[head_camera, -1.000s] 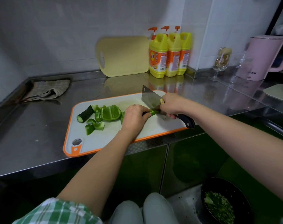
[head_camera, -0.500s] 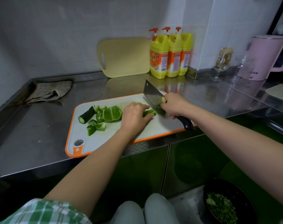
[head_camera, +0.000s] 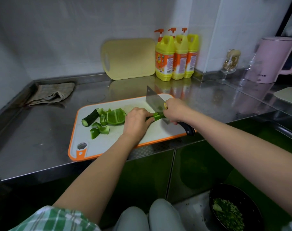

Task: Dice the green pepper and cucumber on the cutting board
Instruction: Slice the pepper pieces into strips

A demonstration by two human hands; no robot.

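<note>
Left hand (head_camera: 136,121): fingers curled down over one end of a green pepper strip (head_camera: 157,116), pinning it to the board, fingertips turned toward the blade.
Right hand (head_camera: 174,110): fist closed round the cleaver (head_camera: 154,102) where the blade meets the handle.
Cleaver: the broad steel blade stands edge down just right of the left fingertips and meets the strip. The black handle end juts out behind the right hand, toward the near edge of the board.
Green pepper strip: lies between the two hands. One end is hidden under the left fingers and the other shows at the blade.
Cutting board (head_camera: 112,144): white with an orange rim, under both hands. Its hanging hole is at the near corner, well left of the left forearm.
Large pepper piece (head_camera: 116,116): just left of the left hand, skin side up.
Small pepper pieces (head_camera: 100,129): a loose cluster further left of that hand.
Cucumber (head_camera: 90,117): a dark stub with a pale cut end, the thing on the board farthest left of the left hand.
Counter (head_camera: 33,139): steel, carrying the board.
Yellow board (head_camera: 130,58): leans on the wall beyond the left hand.
Detergent bottles (head_camera: 164,60): three, yellow with orange pumps, beyond the right hand.
Cloth (head_camera: 53,94): crumpled, far left of the left hand.
Pink kettle (head_camera: 272,59): far right of the right hand, with a stemmed glass (head_camera: 229,64) beside it.
Black bowl (head_camera: 233,209): low down beneath the right forearm, holding chopped green bits.
</note>
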